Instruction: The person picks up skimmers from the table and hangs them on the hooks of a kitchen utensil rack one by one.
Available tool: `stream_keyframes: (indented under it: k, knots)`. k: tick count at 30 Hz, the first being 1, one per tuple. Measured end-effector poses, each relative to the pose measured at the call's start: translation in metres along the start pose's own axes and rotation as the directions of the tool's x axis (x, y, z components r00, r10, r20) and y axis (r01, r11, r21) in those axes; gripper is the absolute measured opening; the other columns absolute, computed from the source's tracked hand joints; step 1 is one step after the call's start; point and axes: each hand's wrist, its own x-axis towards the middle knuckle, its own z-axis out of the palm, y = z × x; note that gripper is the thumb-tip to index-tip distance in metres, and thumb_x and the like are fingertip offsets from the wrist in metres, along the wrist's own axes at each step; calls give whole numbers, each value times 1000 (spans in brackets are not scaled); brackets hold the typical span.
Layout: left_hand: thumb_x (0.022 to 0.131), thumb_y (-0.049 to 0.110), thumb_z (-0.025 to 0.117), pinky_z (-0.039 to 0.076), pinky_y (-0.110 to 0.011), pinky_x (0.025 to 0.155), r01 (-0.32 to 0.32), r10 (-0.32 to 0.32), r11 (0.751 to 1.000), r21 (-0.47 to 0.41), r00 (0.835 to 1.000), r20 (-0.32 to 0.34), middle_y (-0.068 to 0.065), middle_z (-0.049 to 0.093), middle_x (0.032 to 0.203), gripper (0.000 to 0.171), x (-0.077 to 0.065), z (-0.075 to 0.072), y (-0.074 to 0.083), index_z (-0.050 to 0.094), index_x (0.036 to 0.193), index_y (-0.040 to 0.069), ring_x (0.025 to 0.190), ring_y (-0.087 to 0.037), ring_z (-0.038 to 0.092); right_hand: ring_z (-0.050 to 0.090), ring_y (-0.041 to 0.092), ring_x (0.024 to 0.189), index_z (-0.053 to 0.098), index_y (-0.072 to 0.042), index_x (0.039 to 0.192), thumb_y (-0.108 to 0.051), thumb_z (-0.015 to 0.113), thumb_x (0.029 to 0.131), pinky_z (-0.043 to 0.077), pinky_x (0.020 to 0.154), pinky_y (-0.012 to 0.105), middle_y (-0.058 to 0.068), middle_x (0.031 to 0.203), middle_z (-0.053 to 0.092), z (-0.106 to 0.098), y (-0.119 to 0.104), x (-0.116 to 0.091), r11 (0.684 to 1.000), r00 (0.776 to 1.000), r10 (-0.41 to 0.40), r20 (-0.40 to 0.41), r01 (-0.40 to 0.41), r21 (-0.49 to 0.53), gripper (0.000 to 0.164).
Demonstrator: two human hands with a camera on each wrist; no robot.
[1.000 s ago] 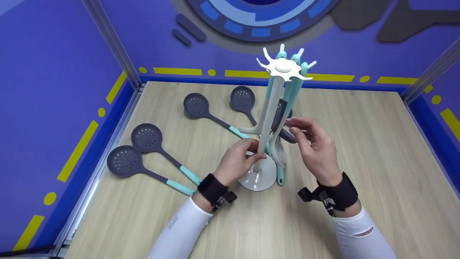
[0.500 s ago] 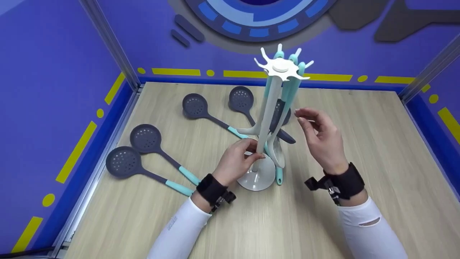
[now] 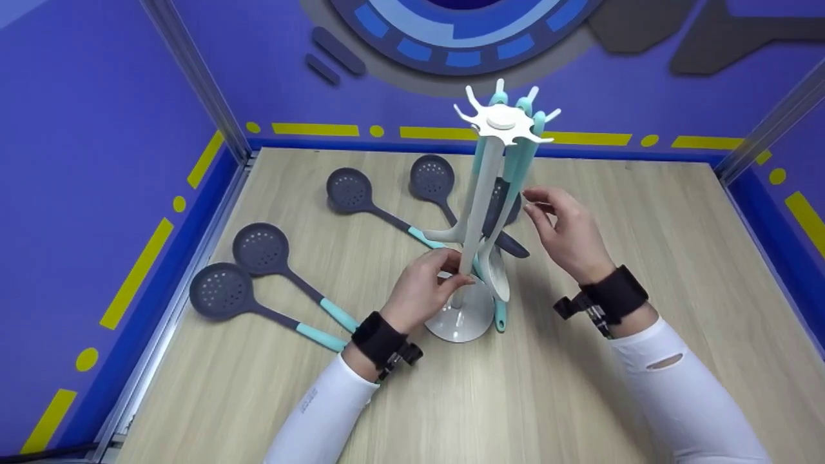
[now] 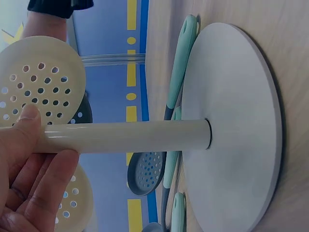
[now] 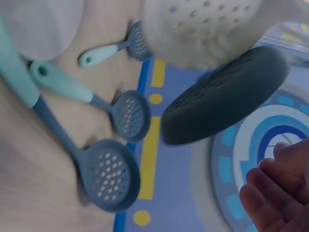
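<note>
My left hand (image 3: 422,287) grips the white pole (image 3: 482,206) of an upright utensil stand just above its round base (image 3: 463,325). Turquoise-handled skimmers hang from the white hook ring (image 3: 501,119) on top. Two have pale heads: one pale skimmer (image 3: 496,278) hangs at the front right, another pale skimmer (image 4: 43,77) shows beside the pole in the left wrist view. A dark skimmer (image 5: 222,101) hangs with them. Right of these, my right hand (image 3: 570,235) is in the air with loosely bent fingers, holding nothing, its fingertips close to the hanging skimmers.
Several dark slotted skimmers lie on the wooden table: one skimmer (image 3: 222,290) and another (image 3: 261,248) at left, one (image 3: 349,190) and another (image 3: 432,177) behind. A further skimmer handle (image 3: 501,316) lies beside the base. Blue panels (image 3: 116,161) enclose the table.
My right hand has drawn back from the hanging dark skimmer, moving right and up, then slightly back toward the stand. My left hand has kept its hold on the pole.
</note>
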Motion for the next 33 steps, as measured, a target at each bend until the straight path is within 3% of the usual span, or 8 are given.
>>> stream_keyframes:
  k: [8,16,22,29,33]
  knots:
    - [97,29,75,60,-16,82,9,-9,1000,-8,1000,0,1,73,110,27,1,1,0,69,119,14,104,-9,71,64,34,125,64,-4,134,-11,62,106,53,107,50,17,134,67,12,40,15,993,990,68,127,-54,-106,29]
    - [98,32,74,59,-14,84,12,-12,1000,4,1000,-2,3,72,110,27,0,0,1,69,118,15,104,-7,70,57,37,134,61,-5,138,-11,62,105,45,115,56,18,140,63,26,73,25,969,963,144,229,-91,-229,33]
    - [98,31,75,59,-14,83,10,-10,1000,7,1000,-4,1,72,110,27,0,0,2,69,119,14,104,-8,70,55,38,135,58,-4,140,-8,61,105,45,116,57,19,141,60,34,94,28,953,945,228,235,-168,-251,35]
    - [98,30,75,59,-15,84,12,-12,1000,12,1000,-2,2,72,110,27,0,-1,2,69,118,15,103,-8,70,54,35,134,54,-8,145,-16,55,109,46,114,56,17,144,56,47,103,31,915,896,386,221,-343,-211,37]
    - [97,29,76,59,-16,83,9,-9,1000,-1,1000,-2,1,73,109,26,0,0,1,69,117,14,103,-8,70,55,36,133,53,-5,145,-16,52,109,46,114,55,19,143,56,54,107,35,905,881,419,221,-386,-177,38]
